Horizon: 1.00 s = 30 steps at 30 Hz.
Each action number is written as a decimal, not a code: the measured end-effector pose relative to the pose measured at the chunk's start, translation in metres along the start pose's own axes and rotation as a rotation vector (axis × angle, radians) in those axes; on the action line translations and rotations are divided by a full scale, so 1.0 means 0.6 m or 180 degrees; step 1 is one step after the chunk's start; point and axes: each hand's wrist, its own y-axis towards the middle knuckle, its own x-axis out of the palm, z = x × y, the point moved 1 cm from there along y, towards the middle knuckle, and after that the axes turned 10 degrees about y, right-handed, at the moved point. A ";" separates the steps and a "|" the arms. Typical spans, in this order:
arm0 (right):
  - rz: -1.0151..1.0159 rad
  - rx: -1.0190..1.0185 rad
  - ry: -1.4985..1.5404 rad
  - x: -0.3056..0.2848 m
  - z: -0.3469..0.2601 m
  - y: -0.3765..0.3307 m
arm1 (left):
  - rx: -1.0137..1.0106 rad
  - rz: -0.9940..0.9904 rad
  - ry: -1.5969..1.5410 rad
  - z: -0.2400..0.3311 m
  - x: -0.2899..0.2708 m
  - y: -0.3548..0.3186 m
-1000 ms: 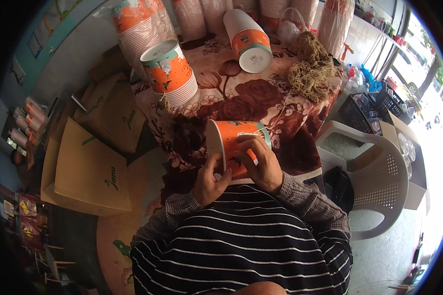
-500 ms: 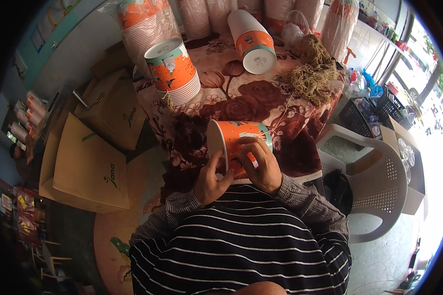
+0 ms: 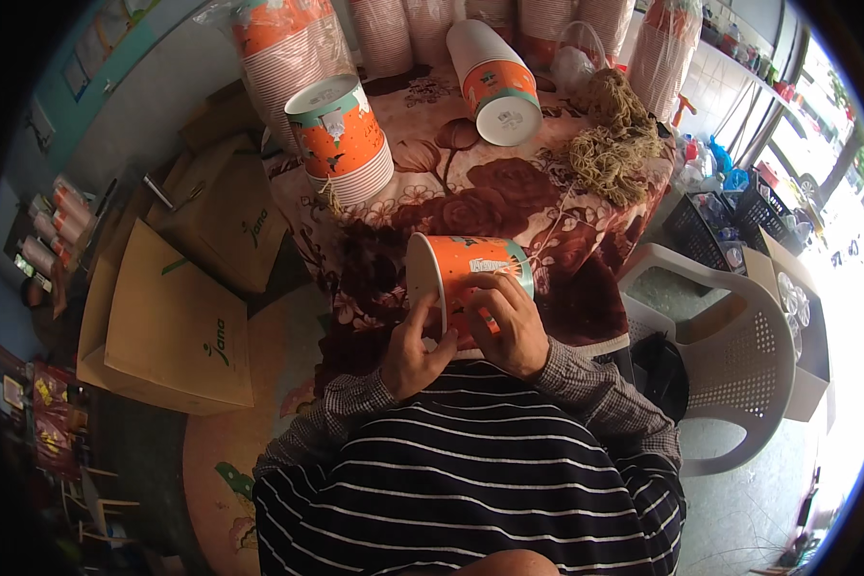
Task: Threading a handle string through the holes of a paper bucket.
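Note:
An orange paper bucket [image 3: 463, 259] with a teal base band lies on its side in front of me, its white mouth facing left. My left hand [image 3: 416, 353] is closed on the rim, thumb and fingers at the near edge of the mouth. Curled fingers of my right hand [image 3: 509, 322] press on the bucket's printed side, and part of the print is hidden beneath them. Thin pale strands show near the base end. Farther back, a stack of matching buckets [image 3: 338, 134] stands upside down, and another stack [image 3: 494, 82] lies on its side.
A flowered cloth [image 3: 432, 206] covers the table. Tan strings [image 3: 610, 144] lie bundled at its right, near a clear plastic bag [image 3: 573, 67]. Wrapped bucket stacks [image 3: 283, 62] line the back. Cardboard boxes [image 3: 178, 331] stand left; a plastic chair [image 3: 739, 355] stands right.
The bucket has turned slightly and shifted a little right between my hands. My right fingers have moved a little on its side. My left hand keeps its hold.

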 end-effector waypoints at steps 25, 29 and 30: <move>-0.0096 0.0015 -0.0032 0.002 0.002 -0.002 | -0.0097 -0.0018 0.0105 -0.005 0.000 0.000; -0.0112 0.0068 -0.0045 0.005 0.006 -0.004 | -0.0376 -0.0132 0.0102 -0.009 -0.002 -0.001; -0.0136 0.0074 -0.0072 0.005 0.007 -0.005 | -0.0376 -0.0123 0.0099 -0.008 -0.002 -0.001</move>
